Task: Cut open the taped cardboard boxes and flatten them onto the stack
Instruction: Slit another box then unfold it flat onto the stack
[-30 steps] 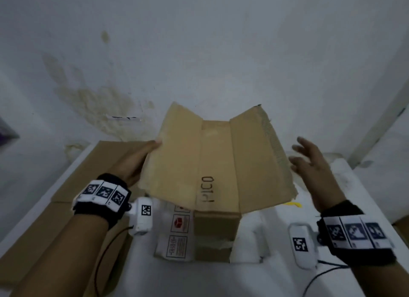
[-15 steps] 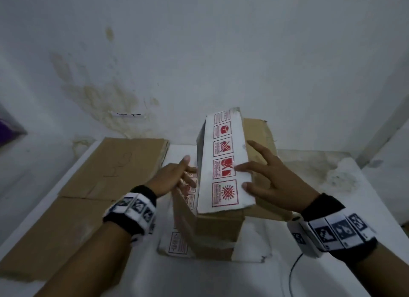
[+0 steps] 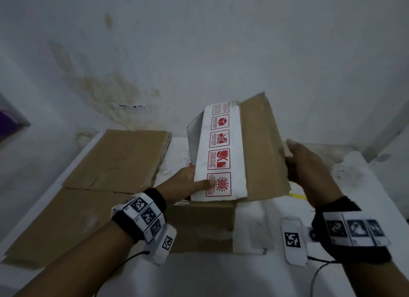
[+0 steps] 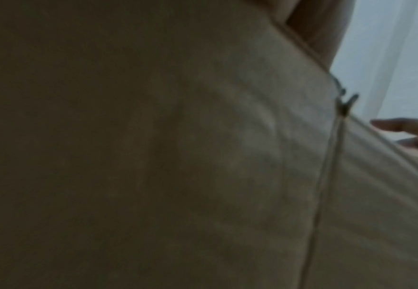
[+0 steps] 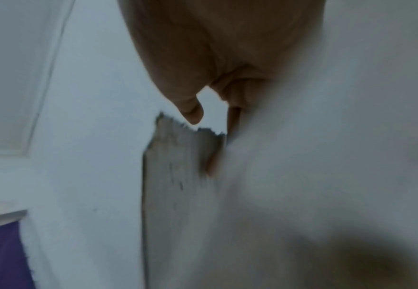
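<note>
A cut-open cardboard box (image 3: 261, 155) stands in the middle of the white table (image 3: 221, 276), half folded. Its white panel with red handling symbols (image 3: 221, 150) faces up. My left hand (image 3: 188, 184) holds that panel's left edge, thumb lying across the lowest symbol. My right hand (image 3: 307, 164) grips the brown flap's right edge. A stack of flattened cardboard (image 3: 95, 179) lies on the left of the table. The left wrist view is filled with blurred cardboard (image 4: 153, 156). In the right wrist view my thumb (image 5: 190, 111) hangs over a torn flap edge (image 5: 183, 166).
A stained white wall (image 3: 199, 53) rises just behind the table. A yellow object (image 3: 298, 196) peeks out under the box on the right. A purple thing (image 3: 11, 124) sits at the far left edge.
The box was spread with brown flaps up; it has since been turned and folded so the white printed panel faces up. Both hands moved inward, and the right hand now grips the right flap.
</note>
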